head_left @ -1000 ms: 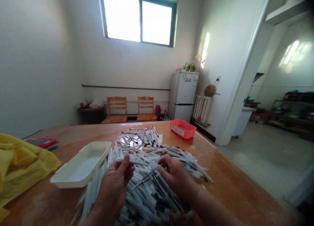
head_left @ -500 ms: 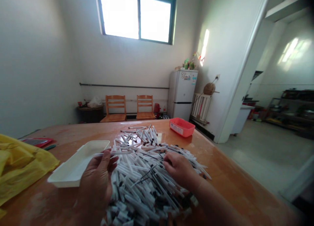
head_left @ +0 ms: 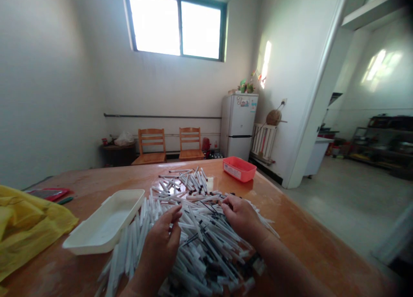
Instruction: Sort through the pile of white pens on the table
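A heap of white plastic pens point(head_left: 200, 256) is piled at lower centre of the frame on an orange wooden table point(head_left: 306, 241). The left hand point(head_left: 161, 243) is held half open against the pens, and the right hand point(head_left: 240, 217) is curved down onto them; any grip cannot be made out. A white tray point(head_left: 127, 194) is set just beside the heap, a red basket point(head_left: 238, 168) beyond it, and a yellow plastic bag point(head_left: 29, 219) at lower left.

My left hand point(head_left: 161, 245) stands on edge, palm turned inward, fingers loosely curled. My right hand point(head_left: 241, 218) sits palm down, fingers bent downward.
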A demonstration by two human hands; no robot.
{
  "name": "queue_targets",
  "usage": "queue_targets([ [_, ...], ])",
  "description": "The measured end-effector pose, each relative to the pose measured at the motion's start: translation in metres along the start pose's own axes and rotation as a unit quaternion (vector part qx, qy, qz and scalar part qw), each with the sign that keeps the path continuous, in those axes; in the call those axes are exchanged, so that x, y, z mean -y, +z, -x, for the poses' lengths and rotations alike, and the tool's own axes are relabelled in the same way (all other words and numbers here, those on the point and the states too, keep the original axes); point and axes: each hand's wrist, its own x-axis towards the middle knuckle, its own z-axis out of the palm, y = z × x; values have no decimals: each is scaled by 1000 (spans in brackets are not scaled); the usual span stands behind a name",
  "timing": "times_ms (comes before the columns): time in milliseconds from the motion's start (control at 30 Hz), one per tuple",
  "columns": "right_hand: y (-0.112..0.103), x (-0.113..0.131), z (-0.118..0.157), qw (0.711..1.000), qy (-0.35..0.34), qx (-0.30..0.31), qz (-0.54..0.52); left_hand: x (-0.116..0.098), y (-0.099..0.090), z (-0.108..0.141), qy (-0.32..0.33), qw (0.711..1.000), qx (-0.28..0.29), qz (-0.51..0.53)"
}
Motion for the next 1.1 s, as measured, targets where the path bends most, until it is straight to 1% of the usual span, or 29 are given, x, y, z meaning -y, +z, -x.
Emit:
queue_targets([
  [67,-1,2,-7,1000,6,22,14,0,0,2,40,998,32,-42],
  [167,4,4,-27,998,11,57,28,-3,4,7,111,980,125,-110],
  [233,13,3,-47,996,18,72,40,-6,9,11,133,966,174,-138],
  [333,32,1,-82,992,38,96,70,-7,13,14,130,947,227,-187],
  [433,54,0,-115,986,59,120,101,-4,14,13,98,930,248,-253],
  [533,75,4,-142,979,74,145,124,0,13,11,69,921,243,-297],
  [600,88,8,-156,974,83,159,136,3,12,10,55,920,231,-311],
  [700,102,15,-169,968,98,178,147,7,10,10,39,925,198,-323],
  [800,110,20,-175,963,112,194,148,9,8,10,35,926,180,-329],
  [900,110,22,-175,963,119,203,133,8,6,9,42,934,161,-316],
  [967,105,22,-173,965,119,202,115,7,4,7,51,947,135,-289],
  [1033,96,21,-168,969,117,197,88,6,2,5,54,964,97,-240],
  [1100,84,21,-157,974,110,191,48,3,1,2,45,985,48,-157],
])
